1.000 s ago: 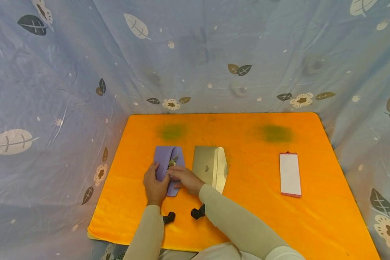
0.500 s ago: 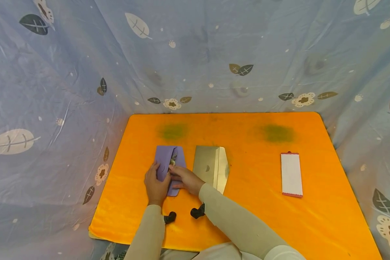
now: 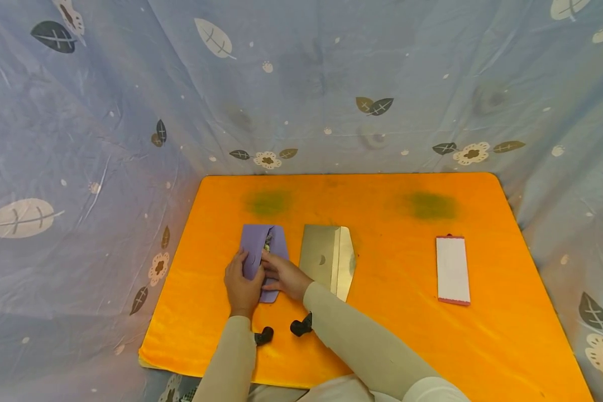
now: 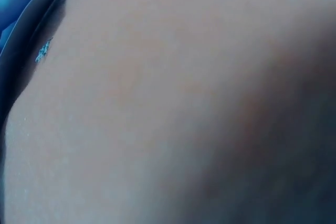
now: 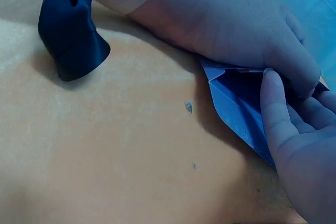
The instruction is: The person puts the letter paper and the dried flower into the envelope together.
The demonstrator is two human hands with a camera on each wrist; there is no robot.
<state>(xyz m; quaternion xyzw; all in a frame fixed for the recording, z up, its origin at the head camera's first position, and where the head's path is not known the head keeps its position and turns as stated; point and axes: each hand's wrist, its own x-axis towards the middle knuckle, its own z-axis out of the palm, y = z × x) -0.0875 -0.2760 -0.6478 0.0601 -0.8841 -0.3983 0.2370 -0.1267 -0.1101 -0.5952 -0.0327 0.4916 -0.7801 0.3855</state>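
Note:
A purple envelope lies on the table in the head view, its flap folded out to the right. My left hand grips it from the near left, thumb at the mouth's edge and fingers over the front. A small patterned thing, pale with dark and yellowish parts, shows as a strip inside the mouth. From the right, my right hand reaches in with spread fingers right at the opening. The right wrist view shows the envelope, blue-tinted, gaping under both hands. In the left wrist view the envelope's edge appears.
Just right of the right hand lies a gold envelope with its flap open. Farther right is a white card with red ends. Everything rests on an orange-covered table, with patterned curtains around it. Black wrist mounts hang by the sleeves.
The patterned thing shows less in the mouth, having gone deeper left into the purple envelope. My right fingers have shifted slightly along the opening; the left hand keeps its grip.

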